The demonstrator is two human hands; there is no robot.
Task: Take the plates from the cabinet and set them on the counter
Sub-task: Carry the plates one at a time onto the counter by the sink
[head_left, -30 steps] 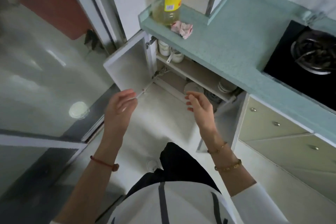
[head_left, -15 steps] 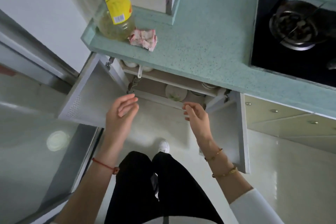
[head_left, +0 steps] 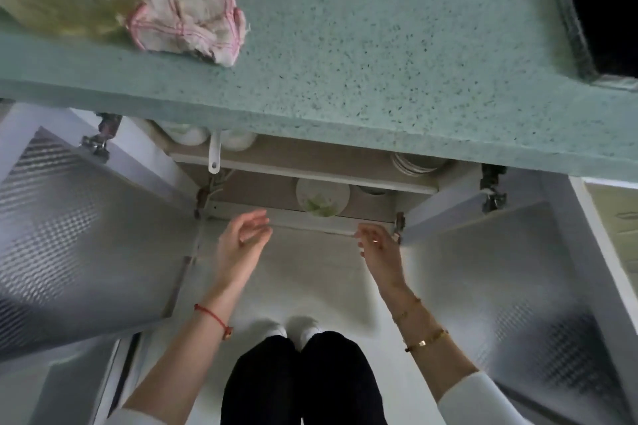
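Both forearms reach toward the open cabinet (head_left: 310, 179) under the worktop (head_left: 379, 62). Left hand (head_left: 241, 245) and right hand (head_left: 379, 252) hover empty, fingers loosely curled, near the plate (head_left: 322, 197).

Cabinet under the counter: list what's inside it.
Upper shelf: white cups, a ladle handle, stacked plates. Lower shelf: a green-patterned plate, a dark dish. The counter hides the rest.

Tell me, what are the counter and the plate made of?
The counter looks like stone or a stone-like composite: matte green with dark speckles. The plate on the lower shelf looks like glazed ceramic, white and smooth with a green pattern, though it could be plastic.
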